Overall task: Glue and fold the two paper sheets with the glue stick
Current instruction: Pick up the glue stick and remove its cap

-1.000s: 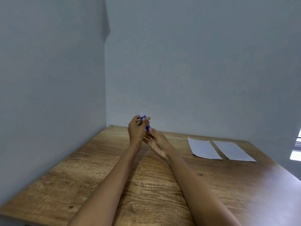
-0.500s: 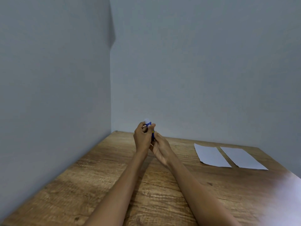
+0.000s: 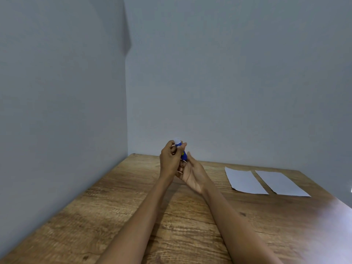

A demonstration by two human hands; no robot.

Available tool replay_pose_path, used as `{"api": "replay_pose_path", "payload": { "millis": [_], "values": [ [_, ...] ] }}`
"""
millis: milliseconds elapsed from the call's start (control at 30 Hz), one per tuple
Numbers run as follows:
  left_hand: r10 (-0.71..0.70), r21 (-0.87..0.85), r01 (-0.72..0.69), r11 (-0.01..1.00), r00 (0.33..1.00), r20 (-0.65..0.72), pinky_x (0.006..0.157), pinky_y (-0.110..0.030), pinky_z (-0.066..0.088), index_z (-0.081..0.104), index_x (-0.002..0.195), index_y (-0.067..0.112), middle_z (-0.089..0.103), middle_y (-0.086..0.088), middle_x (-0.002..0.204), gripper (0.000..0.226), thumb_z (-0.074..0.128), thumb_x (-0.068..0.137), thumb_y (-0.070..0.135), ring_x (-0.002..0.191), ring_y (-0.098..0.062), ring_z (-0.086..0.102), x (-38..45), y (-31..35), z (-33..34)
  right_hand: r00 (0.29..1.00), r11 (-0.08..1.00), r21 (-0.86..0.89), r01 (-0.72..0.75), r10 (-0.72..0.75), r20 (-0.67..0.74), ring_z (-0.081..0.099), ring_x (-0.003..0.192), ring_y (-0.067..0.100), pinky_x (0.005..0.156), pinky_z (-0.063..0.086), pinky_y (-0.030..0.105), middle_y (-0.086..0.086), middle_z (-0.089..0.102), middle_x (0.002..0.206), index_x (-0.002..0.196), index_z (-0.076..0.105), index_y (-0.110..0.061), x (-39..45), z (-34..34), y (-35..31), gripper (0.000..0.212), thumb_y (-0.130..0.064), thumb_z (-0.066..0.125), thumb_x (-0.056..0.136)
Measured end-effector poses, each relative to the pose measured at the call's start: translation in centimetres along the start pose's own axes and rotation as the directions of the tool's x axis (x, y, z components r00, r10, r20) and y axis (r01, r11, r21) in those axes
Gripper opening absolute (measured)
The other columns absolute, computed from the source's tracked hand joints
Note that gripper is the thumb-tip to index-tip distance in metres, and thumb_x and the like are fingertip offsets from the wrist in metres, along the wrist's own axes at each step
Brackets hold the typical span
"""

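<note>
Table (image 3: 118, 216) presents as grained brown wood with a glossy sheen at its right side; two sheets (image 3: 245, 181) are matt white paper; glue stick (image 3: 182, 152) appears blue plastic with a pale, possibly translucent top.

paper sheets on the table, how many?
2. Both flat on the table's far right, side by side with a narrow gap: left sheet, right sheet. Nothing seems stacked or hidden.
</note>
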State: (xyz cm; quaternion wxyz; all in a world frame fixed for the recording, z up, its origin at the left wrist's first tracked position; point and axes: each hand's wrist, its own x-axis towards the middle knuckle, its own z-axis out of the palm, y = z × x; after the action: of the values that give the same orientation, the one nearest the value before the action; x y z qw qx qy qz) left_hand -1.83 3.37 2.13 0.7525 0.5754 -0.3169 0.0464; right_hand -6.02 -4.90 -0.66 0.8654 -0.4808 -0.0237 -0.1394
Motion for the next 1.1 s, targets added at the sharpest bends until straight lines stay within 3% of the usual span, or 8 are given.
{"api": "replay_pose_path", "payload": {
  "millis": [100, 233, 400, 567, 733, 833, 967, 1100],
  "values": [
    [0.016, -0.017, -0.016, 1.000, 1.000, -0.007, 0.075, -0.047, 0.053, 0.060, 0.074, 0.017, 0.065, -0.024, 0.081, 0.019, 0.070, 0.082, 0.031, 0.073, -0.022, 0.062, 0.2, 0.2, -0.4, 1.000, 1.000, -0.019, 0.001, -0.001, 0.019, 0.054, 0.065, 0.012, 0.067, 0.052, 0.028, 0.006, 0.053, 0.082, 0.119, 0.060, -0.008, -0.1, 0.0, -0.2, 0.042, -0.038, 0.040, 0.098],
    [0.053, -0.022, -0.051, 0.998, 0.993, 0.109, 0.080, -0.041, 0.054, 0.062, 0.085, 0.016, 0.072, -0.012, 0.087, 0.014, 0.068, 0.085, 0.029, 0.087, -0.015, 0.068, -0.3, 0.1, 0.8, 0.994, 0.994, -0.111, 0.000, -0.013, -0.113, 0.041, 0.043, 0.009, 0.048, 0.041, 0.023, -0.003, 0.045, 0.048, 0.065, 0.059, -0.017, -0.2, -0.4, -0.4, 0.049, -0.049, 0.039, 0.095],
    [0.086, -0.053, -0.082, 0.995, 0.994, 0.068, 0.075, -0.023, 0.054, 0.065, 0.089, 0.027, 0.074, 0.005, 0.091, 0.004, 0.065, 0.087, 0.023, 0.090, -0.003, 0.069, -0.2, -0.6, 0.6, 0.999, 1.000, 0.009, 0.024, -0.024, 0.044, 0.066, 0.087, 0.015, 0.078, 0.051, 0.031, 0.006, 0.069, 0.101, 0.118, 0.064, -0.016, -0.4, -0.6, -0.3, 0.047, -0.046, 0.032, 0.099],
    [0.137, -0.038, -0.133, 0.990, 0.979, 0.153, 0.078, -0.026, 0.057, 0.063, 0.090, 0.027, 0.075, 0.006, 0.094, 0.002, 0.064, 0.088, 0.028, 0.094, -0.006, 0.069, -0.4, -0.7, 1.2, 0.991, 0.996, -0.078, 0.037, -0.047, -0.124, 0.035, 0.036, 0.006, 0.039, 0.037, 0.021, -0.005, 0.038, 0.044, 0.067, 0.059, -0.016, -0.1, -0.6, -0.4, 0.046, -0.061, 0.058, 0.075],
    [0.137, -0.040, -0.133, 0.990, 0.983, 0.126, 0.079, -0.017, 0.054, 0.064, 0.092, 0.026, 0.073, 0.010, 0.099, 0.011, 0.062, 0.089, 0.016, 0.099, 0.000, 0.066, -0.5, -1.0, 0.9, 1.000, 0.999, 0.035, 0.021, -0.022, 0.017, 0.069, 0.093, 0.017, 0.072, 0.055, 0.032, 0.006, 0.070, 0.107, 0.114, 0.067, -0.016, -0.2, -1.0, -0.1, 0.048, -0.050, 0.036, 0.097],
    [0.132, -0.052, -0.127, 0.990, 0.987, 0.093, 0.078, -0.018, 0.054, 0.063, 0.092, 0.023, 0.073, 0.007, 0.097, 0.006, 0.063, 0.089, 0.017, 0.096, 0.000, 0.067, -0.1, -0.9, 0.1, 0.998, 1.000, 0.014, 0.000, -0.001, 0.063, 0.067, 0.074, 0.013, 0.067, 0.055, 0.028, 0.006, 0.070, 0.090, 0.116, 0.062, -0.011, -0.5, -0.9, -0.2, 0.044, -0.043, 0.038, 0.097],
    [0.147, -0.020, -0.146, 0.989, 0.978, 0.151, 0.080, -0.023, 0.056, 0.063, 0.092, 0.022, 0.075, 0.004, 0.094, 0.004, 0.063, 0.089, 0.020, 0.094, -0.002, 0.068, -0.8, -0.8, 1.3, 0.992, 0.991, -0.134, 0.008, -0.025, -0.125, 0.041, 0.043, 0.008, 0.047, 0.041, 0.023, -0.002, 0.045, 0.053, 0.073, 0.061, -0.014, -0.6, -1.2, -0.3, 0.052, -0.063, 0.047, 0.084],
    [0.147, -0.037, -0.144, 0.989, 0.980, 0.132, 0.079, -0.016, 0.054, 0.063, 0.095, 0.025, 0.073, 0.009, 0.099, 0.010, 0.061, 0.089, 0.017, 0.099, 0.001, 0.066, -0.4, -0.8, 1.3, 0.999, 0.999, -0.004, 0.051, -0.051, 0.007, 0.063, 0.089, 0.016, 0.081, 0.046, 0.033, 0.004, 0.070, 0.102, 0.106, 0.072, -0.021, -0.5, -0.8, -0.4, 0.053, -0.054, 0.032, 0.096]
  ]
}}
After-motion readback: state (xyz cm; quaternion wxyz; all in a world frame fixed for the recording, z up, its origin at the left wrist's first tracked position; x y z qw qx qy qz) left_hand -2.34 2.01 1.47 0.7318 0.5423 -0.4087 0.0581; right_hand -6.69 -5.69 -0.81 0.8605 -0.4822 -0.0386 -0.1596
